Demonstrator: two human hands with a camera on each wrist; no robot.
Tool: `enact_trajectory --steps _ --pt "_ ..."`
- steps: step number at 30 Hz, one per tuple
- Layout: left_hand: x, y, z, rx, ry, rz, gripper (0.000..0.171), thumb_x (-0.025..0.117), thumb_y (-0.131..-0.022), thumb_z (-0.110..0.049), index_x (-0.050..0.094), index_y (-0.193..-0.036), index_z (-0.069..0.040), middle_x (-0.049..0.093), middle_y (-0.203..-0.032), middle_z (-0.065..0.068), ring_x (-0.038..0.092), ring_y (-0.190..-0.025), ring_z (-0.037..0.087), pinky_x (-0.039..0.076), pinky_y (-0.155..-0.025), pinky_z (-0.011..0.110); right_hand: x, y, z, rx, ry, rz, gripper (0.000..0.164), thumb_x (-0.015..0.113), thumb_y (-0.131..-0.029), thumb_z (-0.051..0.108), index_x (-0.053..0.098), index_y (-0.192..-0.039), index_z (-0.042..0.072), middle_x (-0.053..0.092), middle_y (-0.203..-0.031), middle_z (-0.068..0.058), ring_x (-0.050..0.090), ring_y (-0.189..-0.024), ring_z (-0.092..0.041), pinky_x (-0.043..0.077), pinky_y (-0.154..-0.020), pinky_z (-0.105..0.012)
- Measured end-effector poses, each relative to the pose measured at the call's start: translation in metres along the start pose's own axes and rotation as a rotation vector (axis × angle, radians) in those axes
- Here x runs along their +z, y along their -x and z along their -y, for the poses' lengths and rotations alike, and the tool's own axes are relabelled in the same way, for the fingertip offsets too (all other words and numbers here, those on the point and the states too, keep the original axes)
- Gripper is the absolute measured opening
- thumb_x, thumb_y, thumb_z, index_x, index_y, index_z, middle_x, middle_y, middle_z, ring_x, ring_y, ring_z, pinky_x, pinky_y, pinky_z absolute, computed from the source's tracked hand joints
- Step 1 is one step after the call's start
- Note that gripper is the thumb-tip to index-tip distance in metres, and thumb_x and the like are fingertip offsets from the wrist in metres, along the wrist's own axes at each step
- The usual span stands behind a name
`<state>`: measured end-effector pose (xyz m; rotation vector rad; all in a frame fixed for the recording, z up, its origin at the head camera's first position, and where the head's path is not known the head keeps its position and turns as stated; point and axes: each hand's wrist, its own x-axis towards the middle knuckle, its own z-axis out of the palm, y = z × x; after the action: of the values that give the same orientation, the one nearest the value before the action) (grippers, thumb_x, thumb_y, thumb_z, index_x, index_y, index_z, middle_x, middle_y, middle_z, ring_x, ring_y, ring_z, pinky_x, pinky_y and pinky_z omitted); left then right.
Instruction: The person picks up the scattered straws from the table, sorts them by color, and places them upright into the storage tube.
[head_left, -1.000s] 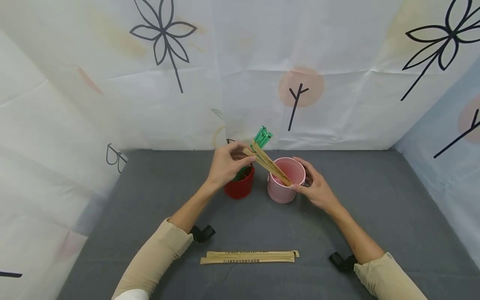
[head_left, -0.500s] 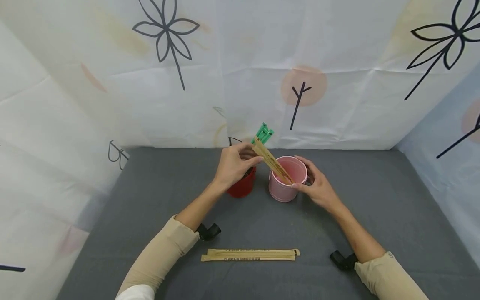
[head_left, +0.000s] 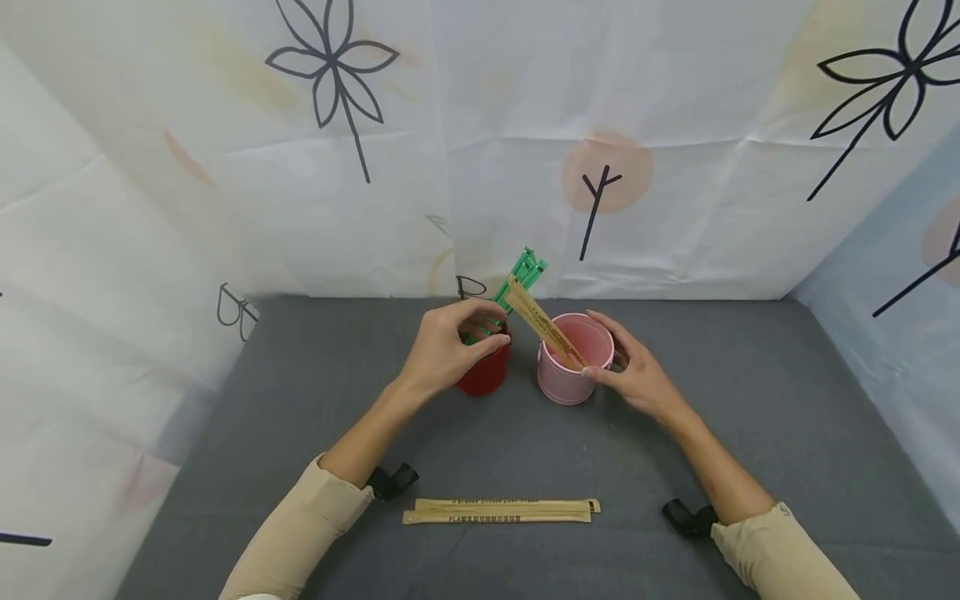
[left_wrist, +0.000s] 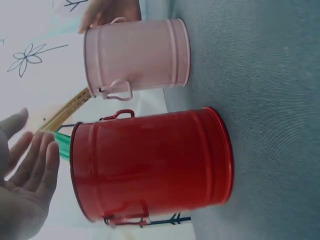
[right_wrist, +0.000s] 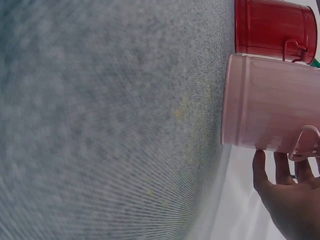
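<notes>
A pink bucket (head_left: 564, 387) stands upright, with paper-wrapped straws (head_left: 542, 321) leaning out of it to the left. My right hand (head_left: 637, 375) grips the bucket's right side, thumb at the rim; the right wrist view shows fingertips (right_wrist: 260, 159) against its wall. My left hand (head_left: 448, 343) hovers by the red bucket (head_left: 482, 377), thumb and fingers parted with nothing between them. In the left wrist view the left hand (left_wrist: 30, 175) is beside the red bucket's mouth. Shiny green sticks (head_left: 527, 268) rise from the red bucket, partly hidden by the left hand.
More paper-wrapped straws (head_left: 497, 512) lie side by side on the grey tabletop (head_left: 525, 450) near the front. A white patterned cloth (head_left: 487, 183) hangs behind the table and along both sides. Each wrist wears a black device (head_left: 393, 482).
My left hand has let go of the paper-wrapped straws and drawn back left. The straws, which were spread apart, now lean together in the pink bucket. The right hand keeps its hold.
</notes>
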<state>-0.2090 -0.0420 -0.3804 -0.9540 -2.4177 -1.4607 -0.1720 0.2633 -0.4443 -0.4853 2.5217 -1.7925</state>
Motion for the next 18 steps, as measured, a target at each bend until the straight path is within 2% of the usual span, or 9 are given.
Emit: enact_trajectory --steps 5,11,18 --pt "-0.008 0.017 0.001 0.059 0.025 0.019 0.032 0.08 -0.085 -0.014 0.071 -0.114 -0.007 0.072 -0.104 0.007 0.068 -0.081 0.009 0.057 -0.07 0.032 0.0 0.001 0.001 -0.006 -0.006 -0.002 0.081 0.075 -0.087 0.002 0.033 -0.155 0.017 0.043 -0.148 -0.014 0.043 -0.134 -0.033 0.033 -0.108 -0.061" --pt "-0.014 0.036 -0.001 0.059 -0.003 0.035 0.033 0.082 -0.084 -0.016 0.07 -0.114 -0.013 0.072 -0.104 0.005 0.065 -0.08 0.006 0.057 -0.065 0.037 0.0 0.001 0.001 0.003 -0.014 0.003 0.081 0.075 -0.087 0.002 0.032 -0.155 0.017 0.042 -0.149 -0.014 0.041 -0.135 -0.034 0.032 -0.109 -0.061" --pt "-0.015 0.058 0.001 0.089 0.012 0.042 0.036 0.083 -0.081 -0.01 0.07 -0.114 -0.012 0.071 -0.102 -0.001 0.066 -0.082 0.007 0.058 -0.072 0.035 0.0 0.0 0.0 0.003 -0.025 0.003 0.082 0.075 -0.087 0.001 0.031 -0.155 0.014 0.041 -0.15 -0.014 0.041 -0.135 -0.034 0.032 -0.109 -0.062"
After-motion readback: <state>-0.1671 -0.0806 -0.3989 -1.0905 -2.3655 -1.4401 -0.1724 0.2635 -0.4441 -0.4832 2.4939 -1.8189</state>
